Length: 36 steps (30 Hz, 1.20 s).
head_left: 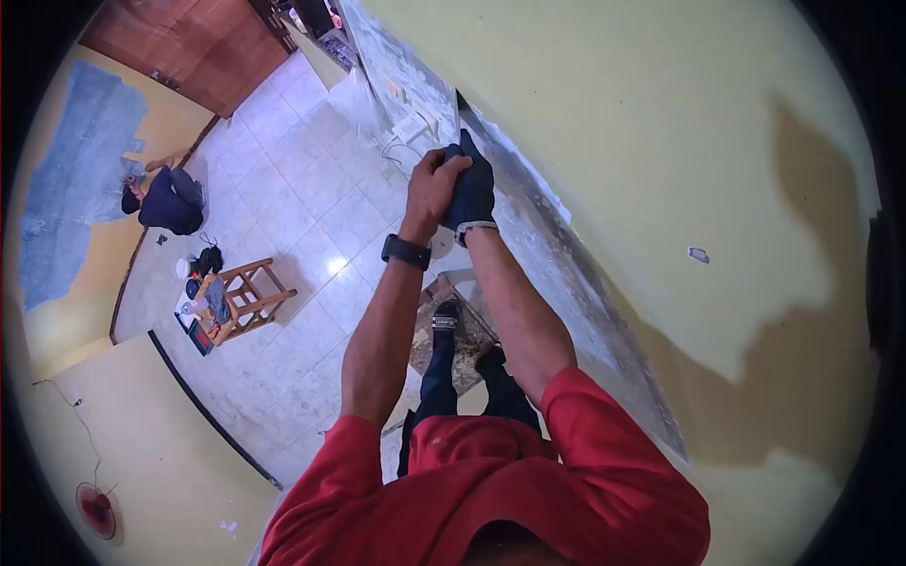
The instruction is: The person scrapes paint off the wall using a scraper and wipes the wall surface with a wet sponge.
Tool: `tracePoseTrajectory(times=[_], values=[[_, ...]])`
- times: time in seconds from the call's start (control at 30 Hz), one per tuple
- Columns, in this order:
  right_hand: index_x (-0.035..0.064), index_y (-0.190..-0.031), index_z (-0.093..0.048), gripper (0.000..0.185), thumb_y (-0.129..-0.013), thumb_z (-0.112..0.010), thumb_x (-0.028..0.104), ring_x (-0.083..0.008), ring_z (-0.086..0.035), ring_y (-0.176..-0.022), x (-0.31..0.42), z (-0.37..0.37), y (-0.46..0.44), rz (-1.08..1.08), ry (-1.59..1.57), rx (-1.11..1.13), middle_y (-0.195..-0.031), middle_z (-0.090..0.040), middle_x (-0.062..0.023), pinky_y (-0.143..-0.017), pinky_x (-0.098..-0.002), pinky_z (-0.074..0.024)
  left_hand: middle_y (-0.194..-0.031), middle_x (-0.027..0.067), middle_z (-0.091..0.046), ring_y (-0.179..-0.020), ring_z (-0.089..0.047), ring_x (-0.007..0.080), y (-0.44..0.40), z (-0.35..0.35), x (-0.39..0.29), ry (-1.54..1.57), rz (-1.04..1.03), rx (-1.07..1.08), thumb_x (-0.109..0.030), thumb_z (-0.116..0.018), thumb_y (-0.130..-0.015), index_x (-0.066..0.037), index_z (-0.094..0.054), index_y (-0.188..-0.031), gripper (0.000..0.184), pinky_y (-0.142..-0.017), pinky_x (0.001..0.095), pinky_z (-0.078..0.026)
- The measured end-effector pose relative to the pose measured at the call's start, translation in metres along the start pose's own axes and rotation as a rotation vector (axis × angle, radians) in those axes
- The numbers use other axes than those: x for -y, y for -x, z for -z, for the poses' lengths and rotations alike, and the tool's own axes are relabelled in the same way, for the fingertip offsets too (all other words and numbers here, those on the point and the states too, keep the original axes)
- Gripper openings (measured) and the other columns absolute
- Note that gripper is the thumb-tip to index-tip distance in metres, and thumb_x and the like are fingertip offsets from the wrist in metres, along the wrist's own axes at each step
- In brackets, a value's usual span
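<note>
My right hand wears a dark glove and is closed around the hidden handle of a scraper. The scraper's dark, pointed blade shows beyond the fingers, at the wall. Bare and with a black watch at the wrist, my left hand is closed together with the gloved hand on the same grip, its thumb over the glove. Beside the blade, the yellow-green wall meets a stripped grey-white strip with a ragged paint edge.
My feet stand on a paint-spattered raised support above the tiled floor. Left of me is a wooden stool with items on and around it. A co-worker crouches by a wall with a grey-blue bare patch. A fan hangs lower left.
</note>
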State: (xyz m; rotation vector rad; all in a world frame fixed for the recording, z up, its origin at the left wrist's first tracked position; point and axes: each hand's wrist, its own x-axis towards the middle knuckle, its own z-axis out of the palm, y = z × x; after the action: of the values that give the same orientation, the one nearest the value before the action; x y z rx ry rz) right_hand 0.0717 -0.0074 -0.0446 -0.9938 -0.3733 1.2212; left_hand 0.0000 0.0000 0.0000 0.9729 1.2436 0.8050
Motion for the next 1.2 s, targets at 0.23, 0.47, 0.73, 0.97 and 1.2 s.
tracePoseTrajectory(times=[0.23,0.47,0.73,0.97,1.2], values=[[-0.0008,-0.137,-0.041,0.042,-0.096,-0.042,0.008,-0.0102,-0.048,-0.077,0.001,0.022,0.036,0.028,-0.109,-0.077,-0.091,-0.052,-0.0008,-0.068,-0.0242,-0.044,-0.106,0.0199,-0.065,-0.094,-0.062,0.025,0.035,-0.009,0.015,-0.07,-0.012,0.051,-0.035,-0.065,-0.072,0.008,-0.057,-0.116,0.062,-0.087,0.0321,-0.046],[0.001,-0.128,-0.051,0.041,-0.094,-0.049,0.023,-0.0139,-0.052,-0.068,-0.004,-0.021,-0.015,0.165,0.51,-0.086,-0.078,-0.059,-0.0053,-0.061,-0.0295,-0.0443,-0.102,0.0167,-0.065,-0.089,-0.062,0.0201,0.005,0.012,-0.035,0.051,0.005,0.017,-0.034,-0.063,-0.079,0.007,-0.058,-0.115,0.054,-0.082,0.0275,-0.047],[0.0046,-0.129,-0.05,0.044,-0.092,-0.048,0.027,-0.0362,-0.061,-0.102,0.036,0.057,0.136,-0.041,1.13,-0.125,-0.114,-0.06,-0.0247,-0.085,-0.0404,-0.0477,-0.087,0.0112,-0.062,-0.078,-0.058,0.0157,0.093,-0.002,0.088,0.055,0.303,0.093,-0.05,-0.056,-0.088,0.005,-0.061,-0.104,0.057,-0.067,0.0276,-0.047],[0.0052,-0.125,-0.054,0.04,-0.09,-0.055,0.024,-0.0091,-0.045,-0.044,0.036,0.196,0.264,-0.276,0.975,-0.174,-0.063,-0.05,-0.0015,-0.04,-0.0279,-0.0387,-0.085,0.0083,-0.057,-0.066,-0.058,0.0166,0.171,0.021,0.14,0.236,0.661,-0.021,-0.033,-0.057,-0.09,-0.003,-0.056,-0.093,0.03,-0.056,0.0321,-0.053],[0.0071,-0.12,-0.053,0.036,-0.089,-0.055,0.024,-0.0105,-0.042,-0.041,0.09,0.239,0.337,-0.5,0.815,-0.38,-0.062,-0.045,0.0001,-0.033,-0.0284,-0.0344,-0.071,0.0105,-0.057,-0.062,-0.06,0.0246,0.184,0.0,0.128,0.264,0.171,0.089,-0.024,-0.048,-0.091,-0.005,-0.057,-0.088,0.022,-0.055,0.037,-0.054]])
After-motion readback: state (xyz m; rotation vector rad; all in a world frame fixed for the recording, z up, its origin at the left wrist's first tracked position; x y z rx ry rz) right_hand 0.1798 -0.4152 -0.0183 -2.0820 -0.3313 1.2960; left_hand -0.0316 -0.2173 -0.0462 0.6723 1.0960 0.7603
